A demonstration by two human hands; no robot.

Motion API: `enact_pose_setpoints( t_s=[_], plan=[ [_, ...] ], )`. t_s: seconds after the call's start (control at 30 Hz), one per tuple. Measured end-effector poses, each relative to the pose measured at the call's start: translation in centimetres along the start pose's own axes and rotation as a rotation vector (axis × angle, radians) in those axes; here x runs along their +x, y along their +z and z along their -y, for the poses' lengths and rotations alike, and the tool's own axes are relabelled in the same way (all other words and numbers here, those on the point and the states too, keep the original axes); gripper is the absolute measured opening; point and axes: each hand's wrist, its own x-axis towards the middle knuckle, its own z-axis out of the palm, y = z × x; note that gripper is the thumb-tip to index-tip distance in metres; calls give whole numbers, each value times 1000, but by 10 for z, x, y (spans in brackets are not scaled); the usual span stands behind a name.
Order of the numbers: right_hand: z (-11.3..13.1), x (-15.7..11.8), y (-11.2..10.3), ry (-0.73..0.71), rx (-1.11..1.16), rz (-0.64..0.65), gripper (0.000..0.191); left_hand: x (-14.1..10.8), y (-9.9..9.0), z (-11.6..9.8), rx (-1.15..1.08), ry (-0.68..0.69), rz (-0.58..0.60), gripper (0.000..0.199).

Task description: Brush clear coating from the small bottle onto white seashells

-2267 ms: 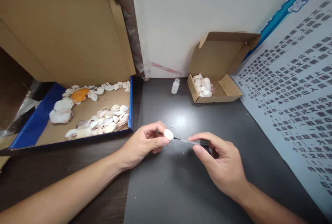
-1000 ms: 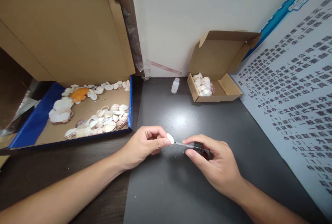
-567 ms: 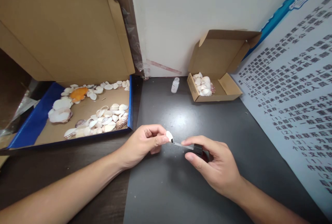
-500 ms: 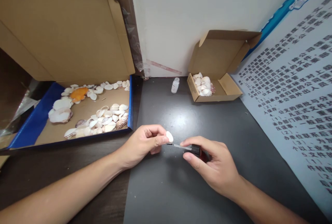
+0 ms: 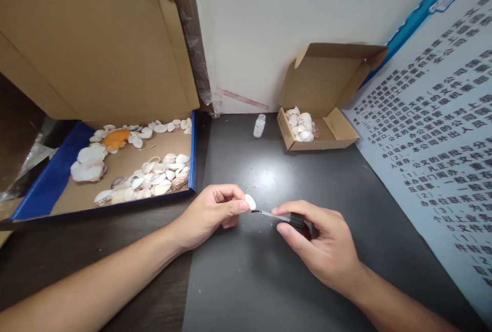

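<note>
Between thumb and fingertips, my left hand [image 5: 221,209] pinches a small white shell [image 5: 250,202] over the dark table mat. To its right, my right hand [image 5: 319,234] is closed on the black cap of a brush [image 5: 274,215]. The thin stem points left, and its dark bristle tip is close to the lower edge of the shell; whether they touch is hard to tell. Something dark red shows under the right fingers, mostly hidden. A small clear bottle [image 5: 259,126] stands upright near the back of the mat.
At the left, an open blue-edged cardboard box [image 5: 134,160] holds many shells and an orange piece [image 5: 116,140]. A smaller open carton [image 5: 326,142] with shells [image 5: 302,124] stands at the back right. Behind is a white wall; a printed sheet [image 5: 434,132] lies at the right.
My right hand has shifted slightly right with the brush, drawing its tip a little away from my left fingertips. My left hand keeps the shell in almost the same place.
</note>
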Motion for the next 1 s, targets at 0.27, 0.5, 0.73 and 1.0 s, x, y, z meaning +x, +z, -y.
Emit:
enact_pose_setpoints(
  t_s=[0.27,0.5,0.73,1.0],
  plan=[
    [0,0,0,2,3,-19,11,0,1,-1,-33,-5,-3,28],
    [-3,1,2,46,-11,-7,11,2,-2,1,-26,-6,42,25],
    [-8,4,4,108,21,-26,11,1,-1,1,-45,19,61,21],
    [-4,17,-1,113,68,-48,21,2,-2,0,-90,30,84,15]
  ],
)
